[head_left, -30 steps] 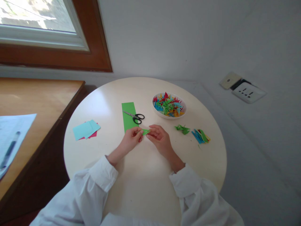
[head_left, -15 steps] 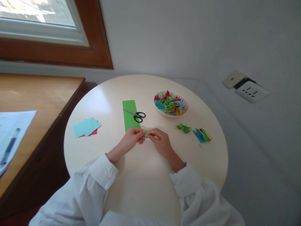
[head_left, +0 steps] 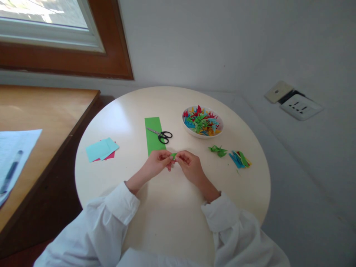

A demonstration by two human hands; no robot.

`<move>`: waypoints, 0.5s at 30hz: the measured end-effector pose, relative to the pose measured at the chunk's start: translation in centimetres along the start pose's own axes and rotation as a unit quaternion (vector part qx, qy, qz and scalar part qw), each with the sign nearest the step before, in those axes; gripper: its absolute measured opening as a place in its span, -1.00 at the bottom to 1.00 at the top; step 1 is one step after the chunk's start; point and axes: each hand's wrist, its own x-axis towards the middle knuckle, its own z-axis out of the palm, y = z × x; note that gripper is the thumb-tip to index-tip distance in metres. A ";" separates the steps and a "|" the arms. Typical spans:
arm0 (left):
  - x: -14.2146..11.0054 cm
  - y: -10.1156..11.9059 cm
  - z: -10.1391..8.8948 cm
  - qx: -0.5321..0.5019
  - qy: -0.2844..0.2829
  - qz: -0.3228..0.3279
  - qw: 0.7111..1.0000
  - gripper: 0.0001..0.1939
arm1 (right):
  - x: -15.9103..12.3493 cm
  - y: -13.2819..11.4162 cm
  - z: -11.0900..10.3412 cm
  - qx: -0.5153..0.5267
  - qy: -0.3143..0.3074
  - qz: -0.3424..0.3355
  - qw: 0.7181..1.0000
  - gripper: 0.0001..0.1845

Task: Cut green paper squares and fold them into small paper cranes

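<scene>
A small folded piece of green paper is pinched between my two hands, mostly covered by the fingertips. My left hand grips its left side, with thumb and fingers together. On the other side my right hand pinches it. Just behind my left hand lies a green paper strip, its near end hidden by the hand. Black-handled scissors rest across that strip, blades pointing left. To the right of my right hand, several folded green paper cranes lie on the table.
A white oval bowl full of colourful paper cranes stands at the back right of the round table. Paper strips lie at the right. Light-blue paper squares over red ones lie at the left. A wooden desk adjoins on the left.
Both hands stay at the same spot, with small finger shifts. A little more of the folded green paper shows between the fingertips. The view has tilted slightly.
</scene>
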 end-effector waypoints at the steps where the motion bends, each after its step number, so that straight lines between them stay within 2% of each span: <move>1: 0.0 0.2 0.0 0.004 0.002 0.000 1.000 -0.70 | 0.0 0.0 0.0 0.010 0.001 0.005 1.000 -0.92; 6: -0.1 0.7 0.2 0.027 0.020 -0.007 0.999 -0.72 | 0.0 -0.1 0.1 0.048 0.001 0.019 0.999 -0.92; 15: 0.1 0.0 0.2 0.016 0.037 -0.004 0.999 -0.72 | 0.1 0.1 0.3 0.072 0.009 0.039 0.997 -0.94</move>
